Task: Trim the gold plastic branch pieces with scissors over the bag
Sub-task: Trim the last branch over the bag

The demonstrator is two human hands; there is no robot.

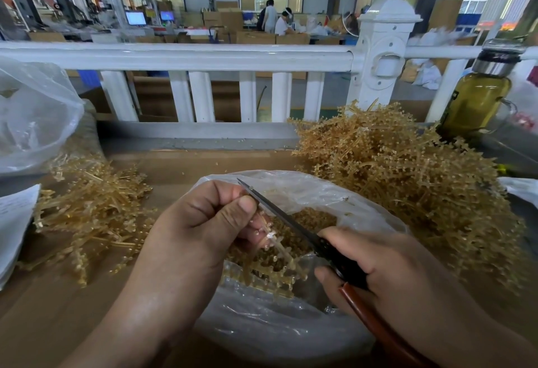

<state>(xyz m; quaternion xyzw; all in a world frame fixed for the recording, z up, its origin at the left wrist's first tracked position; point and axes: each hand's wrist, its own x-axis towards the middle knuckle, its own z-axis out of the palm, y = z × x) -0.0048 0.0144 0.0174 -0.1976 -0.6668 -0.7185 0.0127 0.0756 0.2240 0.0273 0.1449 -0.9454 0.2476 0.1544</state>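
Centrally, at the near edge of the table (72, 315), head view: a clear bag (364, 207), mouth open, holding gold trimmings. Over it, the left hand (203, 222), fingers curled, thumb pinching one gold branch piece (281, 249). The right hand (387, 268) is wrapped round the scissors (279, 213), which have a black pivot and a red-brown handle; the blades look close together, the tip beside the left fingers. A large heap of branch pieces (407, 178) lies toward the far right corner, a flatter heap (96, 210) toward the left edge. A second clear bag (35, 114) sits at far left. A bottle of yellow-green liquid (477, 100) stands behind the large heap, by a white railing (203, 56).
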